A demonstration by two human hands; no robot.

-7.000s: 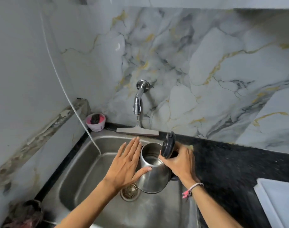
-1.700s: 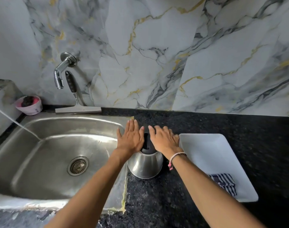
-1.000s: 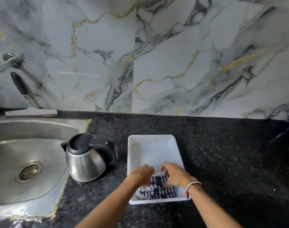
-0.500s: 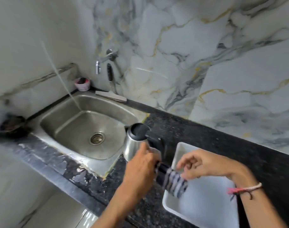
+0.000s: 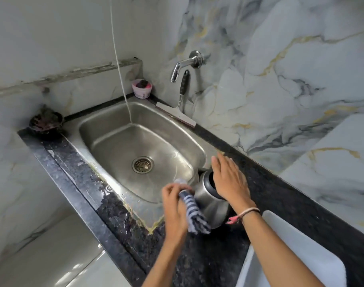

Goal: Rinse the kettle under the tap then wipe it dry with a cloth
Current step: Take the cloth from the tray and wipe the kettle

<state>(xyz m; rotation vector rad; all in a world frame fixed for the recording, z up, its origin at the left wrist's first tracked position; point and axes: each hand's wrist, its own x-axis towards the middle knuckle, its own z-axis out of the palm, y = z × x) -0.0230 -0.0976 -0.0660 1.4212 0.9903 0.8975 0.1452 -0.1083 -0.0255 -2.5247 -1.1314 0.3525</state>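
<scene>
my left hand (image 5: 174, 206) is curled shut around a striped cloth (image 5: 192, 211), blue and white, bunched in the fist with its loose end hanging down below my fingers. cloth pressed against the steel side of the kettle (image 5: 211, 200). my right hand (image 5: 228, 181) is flat and spread, fingers straight, palm down on the kettle's dark top, gripping nothing. a pink and white band sits on that wrist.

kettle stands between my two hands on the dark speckled worktop (image 5: 280, 195), right at the near right corner of the sink (image 5: 98, 129). its spout points toward the basin. its handle is hidden under my right hand and forearm.

left of and beyond my left hand: the steel sink, round drain (image 5: 142, 164) in the middle. a thin white line (image 5: 119, 65) comes down from above into the far part of the basin; cannot tell whether it is cord or hose.

beyond my right hand, on the marble wall: chrome tap (image 5: 182, 66), spout angled down to the left. a squeegee (image 5: 180, 106) leans under it, dark handle up, blade on the sink's back edge. left of that, a small pink tub (image 5: 142, 90) with something dark inside. far left corner of the worktop: a dark bowl (image 5: 45, 123).

below my right forearm: a white tray (image 5: 291, 241), partly covered by the arm.
</scene>
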